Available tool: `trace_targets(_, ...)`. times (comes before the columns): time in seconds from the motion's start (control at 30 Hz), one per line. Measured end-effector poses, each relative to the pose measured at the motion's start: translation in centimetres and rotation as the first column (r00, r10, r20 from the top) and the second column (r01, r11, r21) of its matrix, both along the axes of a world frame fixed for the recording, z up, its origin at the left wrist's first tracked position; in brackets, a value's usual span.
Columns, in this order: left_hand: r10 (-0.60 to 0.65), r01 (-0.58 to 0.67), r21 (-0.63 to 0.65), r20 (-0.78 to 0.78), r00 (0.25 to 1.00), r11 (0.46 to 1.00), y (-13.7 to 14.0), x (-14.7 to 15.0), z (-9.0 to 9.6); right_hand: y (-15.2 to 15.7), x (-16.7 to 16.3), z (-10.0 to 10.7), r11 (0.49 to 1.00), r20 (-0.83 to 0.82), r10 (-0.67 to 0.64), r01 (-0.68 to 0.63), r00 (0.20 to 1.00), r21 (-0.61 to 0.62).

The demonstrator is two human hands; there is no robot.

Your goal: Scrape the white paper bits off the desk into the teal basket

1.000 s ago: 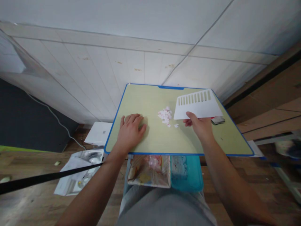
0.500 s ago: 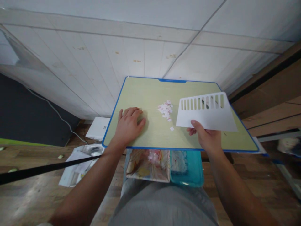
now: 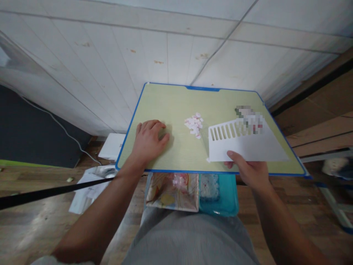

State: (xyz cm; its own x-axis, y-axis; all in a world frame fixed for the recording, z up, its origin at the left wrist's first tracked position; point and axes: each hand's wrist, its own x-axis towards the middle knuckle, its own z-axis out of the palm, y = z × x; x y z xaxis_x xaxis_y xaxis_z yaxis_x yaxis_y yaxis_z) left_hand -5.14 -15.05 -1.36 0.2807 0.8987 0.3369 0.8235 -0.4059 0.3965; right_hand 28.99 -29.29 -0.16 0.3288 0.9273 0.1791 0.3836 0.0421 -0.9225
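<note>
My right hand point(image 3: 249, 171) grips the lower edge of a flat white card with a row of slots point(image 3: 245, 149), thumb on top. The card is tilted over the right part of a yellow-green tabletop with a blue rim point(image 3: 165, 103). My left hand point(image 3: 150, 141) rests on the tabletop's left side, fingers spread and slightly bent, holding nothing. Between the hands lies a loose pile of small pale pink-white pieces point(image 3: 194, 124). One stray piece point(image 3: 208, 159) shows by the card's lower left corner. A pixelated patch hides what lies behind the card's upper right.
Below the table's front edge sit a patterned box point(image 3: 165, 204) with pale pieces inside and a turquoise tub point(image 3: 231, 198). A white wall point(image 3: 154, 48) stands behind the table. To the left are a white flat box point(image 3: 111, 145) and a black strap point(image 3: 60, 190).
The slotted card in my right hand has moved down and slightly right, nearing the stray piece. My left hand stays in about the same place on the table.
</note>
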Motion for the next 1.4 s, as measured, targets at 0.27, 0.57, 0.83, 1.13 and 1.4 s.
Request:
trace_targets(0.27,0.000,0.000,0.012,0.002,1.000,1.000,0.2,0.0,-0.1,-1.6,1.7,1.1,0.999,0.015,0.035,-0.035,0.999,0.014)
trace_targets(0.57,0.003,-0.003,0.022,-0.012,1.000,1.000,0.2,-0.2,-0.1,-1.5,1.4,0.8,0.999,-0.077,-0.009,0.006,0.997,-0.034)
trace_targets(0.83,0.020,-0.020,0.007,-0.008,1.000,1.000,0.1,0.0,-0.1,-1.1,1.4,1.1,0.998,-0.084,0.014,-0.020,0.996,-0.064)
trace_targets(1.13,0.024,-0.024,0.003,0.002,1.000,1.000,0.2,0.1,0.0,-1.0,2.2,0.7,0.998,-0.088,0.023,-0.028,0.996,-0.059)
trace_targets(1.4,0.022,-0.022,-0.004,-0.005,1.000,1.000,0.1,0.1,0.2,3.3,-1.7,-0.2,0.982,-0.156,-0.184,0.189,0.970,0.015)
